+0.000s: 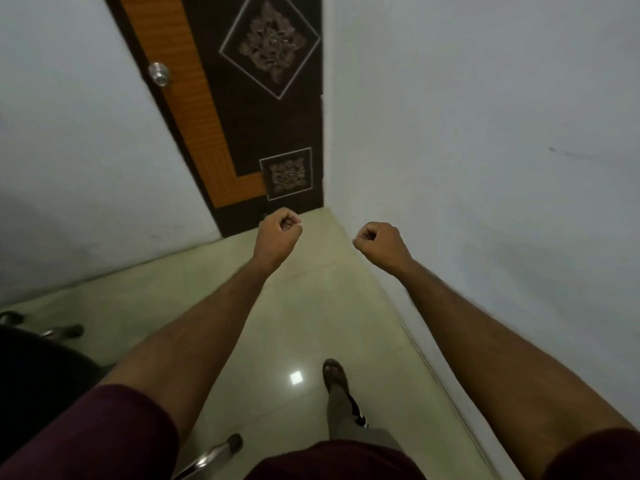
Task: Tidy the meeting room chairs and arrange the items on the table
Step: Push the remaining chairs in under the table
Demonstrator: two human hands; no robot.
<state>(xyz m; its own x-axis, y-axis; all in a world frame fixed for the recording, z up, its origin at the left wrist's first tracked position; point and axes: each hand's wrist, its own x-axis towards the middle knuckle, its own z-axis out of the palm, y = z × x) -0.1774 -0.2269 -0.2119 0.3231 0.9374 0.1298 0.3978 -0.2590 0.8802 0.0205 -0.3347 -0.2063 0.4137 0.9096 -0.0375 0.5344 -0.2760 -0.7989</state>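
Note:
Both my arms reach forward over a pale tiled floor. My left hand (280, 231) is curled into a fist with nothing in it, near the foot of a door. My right hand (376, 242) is also a closed fist, empty, close to the wall on the right. A black office chair (38, 372) shows at the lower left, with its chrome legs and castors (221, 451) sticking out beside my left arm. No table or table items are in view.
A dark brown and orange door (249, 109) with a round metal knob (158, 73) stands straight ahead, shut. White walls (485, 168) close in on both sides of the narrow floor strip. My sandalled foot (337, 382) steps forward on the tiles.

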